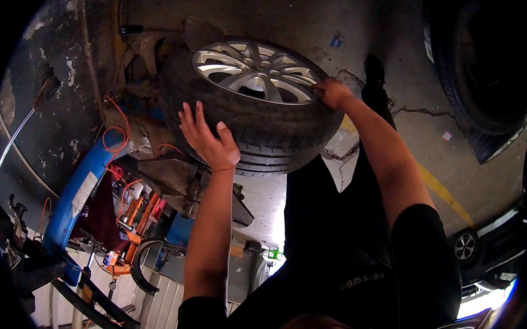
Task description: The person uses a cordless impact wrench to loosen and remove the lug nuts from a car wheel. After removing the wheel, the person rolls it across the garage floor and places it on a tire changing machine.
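Observation:
A car wheel [264,138], a black tire mounted on a silver multi-spoke alloy rim [253,64], sits tilted in front of me with the rim face up. My left hand [210,143] lies open against the near left side of the tire, fingers spread. On the right side, my right hand [335,95] is closed at the rim's edge, its fingertips curled over onto the outer lip. The wheel's left side is close to a dark metal machine part [145,56]; the shadow hides whether they touch.
At left stand a blue machine arm [76,206], an orange hose [123,141] and a dark metal plate [166,175]. Orange equipment [132,229] is behind them. Black tires [461,73] are at the upper right. A dark car [495,245] is at right, beyond the cracked floor [421,112].

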Available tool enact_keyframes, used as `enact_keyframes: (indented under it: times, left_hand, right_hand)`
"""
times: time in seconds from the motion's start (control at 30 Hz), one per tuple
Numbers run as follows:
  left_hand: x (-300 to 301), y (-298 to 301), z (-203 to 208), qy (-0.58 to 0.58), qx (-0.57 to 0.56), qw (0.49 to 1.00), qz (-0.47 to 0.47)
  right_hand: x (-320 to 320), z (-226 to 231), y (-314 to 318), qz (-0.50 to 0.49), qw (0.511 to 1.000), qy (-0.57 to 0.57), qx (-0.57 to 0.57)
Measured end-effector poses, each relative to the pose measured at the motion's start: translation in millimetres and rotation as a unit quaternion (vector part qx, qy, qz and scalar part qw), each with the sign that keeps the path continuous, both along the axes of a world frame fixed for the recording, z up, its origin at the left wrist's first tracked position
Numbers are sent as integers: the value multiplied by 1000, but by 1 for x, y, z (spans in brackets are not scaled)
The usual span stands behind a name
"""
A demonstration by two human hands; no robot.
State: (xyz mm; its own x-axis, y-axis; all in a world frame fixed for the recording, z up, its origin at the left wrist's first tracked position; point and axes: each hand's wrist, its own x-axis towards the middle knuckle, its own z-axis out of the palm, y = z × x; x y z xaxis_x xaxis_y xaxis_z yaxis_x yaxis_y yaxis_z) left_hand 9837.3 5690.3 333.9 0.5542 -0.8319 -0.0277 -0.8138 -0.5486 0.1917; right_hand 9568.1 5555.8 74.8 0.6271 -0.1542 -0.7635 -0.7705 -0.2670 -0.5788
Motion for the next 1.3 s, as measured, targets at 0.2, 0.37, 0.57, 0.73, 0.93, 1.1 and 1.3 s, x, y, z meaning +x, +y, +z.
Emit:
enact_keyframes:
  times: [0.2, 0.37, 0.57, 0.73, 0.93, 1.1, 1.3]
  left_hand:
    - [0, 0, 1, 4, 7, 1000, 4]
    - [0, -1, 2, 4, 9, 1000, 0]
    - [-1, 0, 1, 5, 8, 1000, 5]
    - [-1, 3, -2, 1, -1, 1000, 3]
    - [-1, 1, 0, 5, 4, 1000, 6]
    - [-1, 1, 0, 2, 4, 1000, 6]
    - [-1, 2, 0, 5, 1, 1000, -1]
  right_hand:
    - [-6, 1, 3, -19, 999, -36, -31]
    - [-6, -2, 5, -41, 999, -21, -18]
    - [-1, 5, -1, -19, 1000, 9, -7]
    - [-3, 4, 0, 6, 999, -21, -24]
    - [-6, 3, 2, -35, 999, -40, -8]
    - [-5, 5, 4, -44, 998, -48, -25]
    - [-4, 2, 1, -28, 999, -26, -8]
